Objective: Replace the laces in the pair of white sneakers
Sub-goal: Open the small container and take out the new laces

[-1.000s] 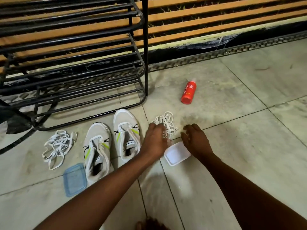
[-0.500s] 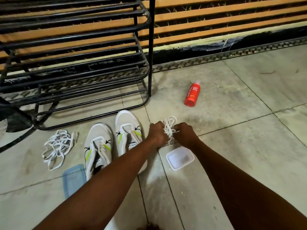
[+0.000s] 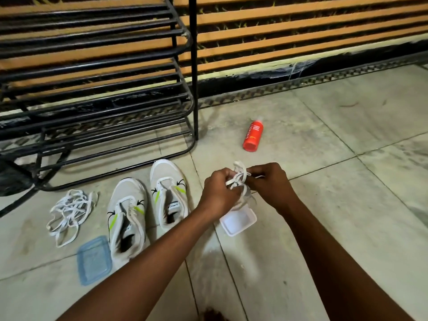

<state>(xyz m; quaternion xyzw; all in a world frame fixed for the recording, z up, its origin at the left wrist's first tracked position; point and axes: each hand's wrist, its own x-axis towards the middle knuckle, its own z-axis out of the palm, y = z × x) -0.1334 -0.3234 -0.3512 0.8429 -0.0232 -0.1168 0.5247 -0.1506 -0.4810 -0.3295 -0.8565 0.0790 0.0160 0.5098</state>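
Two white sneakers with green stripes stand side by side on the tiled floor, laces out: the left sneaker (image 3: 126,214) and the right sneaker (image 3: 169,193). A loose heap of white laces (image 3: 69,213) lies left of them. My left hand (image 3: 220,193) and my right hand (image 3: 271,181) both grip a bundle of white laces (image 3: 238,176), lifted off the floor to the right of the shoes and above a small white container (image 3: 238,222).
A blue container lid (image 3: 93,260) lies beside the left sneaker's heel. A red bottle (image 3: 253,136) lies on the floor beyond my hands. A black metal shoe rack (image 3: 97,93) stands behind the shoes against a slatted wall.
My hands closed on the bundle of laces lying on the floor and lifted it up above the white container.
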